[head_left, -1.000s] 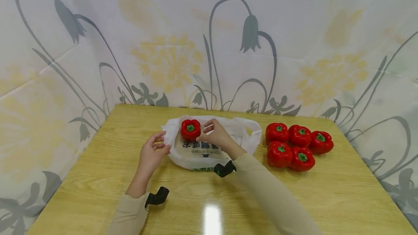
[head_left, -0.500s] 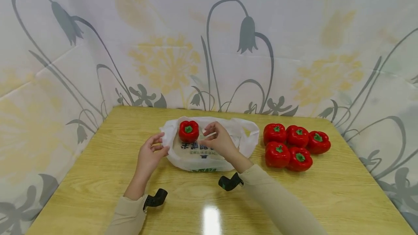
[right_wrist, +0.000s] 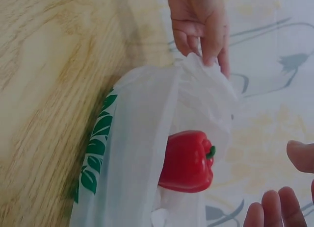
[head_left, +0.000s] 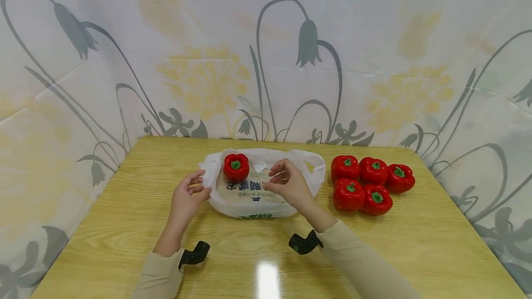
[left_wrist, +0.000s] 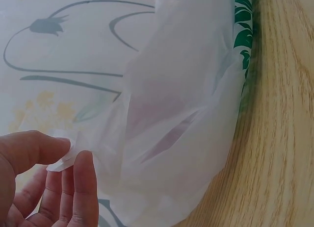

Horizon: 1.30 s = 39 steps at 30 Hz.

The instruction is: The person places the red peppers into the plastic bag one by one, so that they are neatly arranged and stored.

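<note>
A white plastic bag (head_left: 232, 209) with green leaf print lies on the table, its mouth spread open. One red bell pepper (head_left: 236, 173) with a green stem sits at the left inside the bag; the right wrist view shows the same pepper (right_wrist: 186, 162) from the side. My left hand (head_left: 184, 201) pinches the bag's left edge between thumb and fingers, as the left wrist view also shows with the thumb (left_wrist: 37, 147) on the plastic. Over the bag's middle, right of the pepper, my right hand (head_left: 293, 187) is held with fingers loosely bent and nothing between them.
Several red bell peppers (head_left: 348, 194) stand grouped on the table to the right of the bag. A patterned cloth (head_left: 274, 82) hangs behind the wooden table (head_left: 232, 257). The bag's right handle (head_left: 317, 174) lies close to the group.
My right hand has drawn away from the pepper in the bag, towards the right. The left hand keeps its pinch on the bag edge. The head view has shifted slightly.
</note>
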Tool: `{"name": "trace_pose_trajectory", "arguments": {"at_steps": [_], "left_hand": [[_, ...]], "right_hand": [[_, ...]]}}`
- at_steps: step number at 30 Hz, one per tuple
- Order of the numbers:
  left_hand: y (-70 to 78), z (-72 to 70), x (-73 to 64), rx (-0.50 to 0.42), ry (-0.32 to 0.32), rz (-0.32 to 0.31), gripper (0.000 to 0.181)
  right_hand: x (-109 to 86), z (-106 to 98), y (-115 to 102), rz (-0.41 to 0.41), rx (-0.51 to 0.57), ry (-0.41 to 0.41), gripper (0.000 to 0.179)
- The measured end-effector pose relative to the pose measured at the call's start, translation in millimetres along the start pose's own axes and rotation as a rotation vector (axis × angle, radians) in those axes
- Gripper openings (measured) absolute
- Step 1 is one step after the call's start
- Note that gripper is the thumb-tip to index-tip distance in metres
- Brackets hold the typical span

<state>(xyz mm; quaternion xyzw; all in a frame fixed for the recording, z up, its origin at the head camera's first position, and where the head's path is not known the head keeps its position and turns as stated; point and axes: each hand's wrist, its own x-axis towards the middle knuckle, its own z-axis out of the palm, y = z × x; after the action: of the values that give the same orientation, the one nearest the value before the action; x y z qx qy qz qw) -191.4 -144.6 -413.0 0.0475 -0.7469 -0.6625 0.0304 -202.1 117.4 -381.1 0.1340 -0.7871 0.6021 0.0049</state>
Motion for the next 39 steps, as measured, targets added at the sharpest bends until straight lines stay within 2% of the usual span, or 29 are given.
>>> {"name": "trace_pose_trajectory", "arguments": {"at_steps": [5, 13, 20, 39], "left_hand": [[0.9, -0.3, -0.1, 0.008, 0.007, 0.003, 0.048], [0.7, -0.6, 0.1, 0.004, 0.000, 0.005, 0.049], [0.4, -1.3, -0.1, -0.005, 0.000, 0.010, 0.049], [0.1, -1.0, 0.2, -0.003, -0.008, 0.000, 0.049]], "right_hand": [[-8.9, -10, -7, -0.013, -0.017, 0.032, 0.031], [-17.0, -22, -4, -0.080, 0.004, 0.065, 0.032], [-29.4, -34, -7, -0.033, 0.011, 0.080, 0.031], [-49.9, -73, 7, 0.013, -0.126, 0.188, 0.033]]}}
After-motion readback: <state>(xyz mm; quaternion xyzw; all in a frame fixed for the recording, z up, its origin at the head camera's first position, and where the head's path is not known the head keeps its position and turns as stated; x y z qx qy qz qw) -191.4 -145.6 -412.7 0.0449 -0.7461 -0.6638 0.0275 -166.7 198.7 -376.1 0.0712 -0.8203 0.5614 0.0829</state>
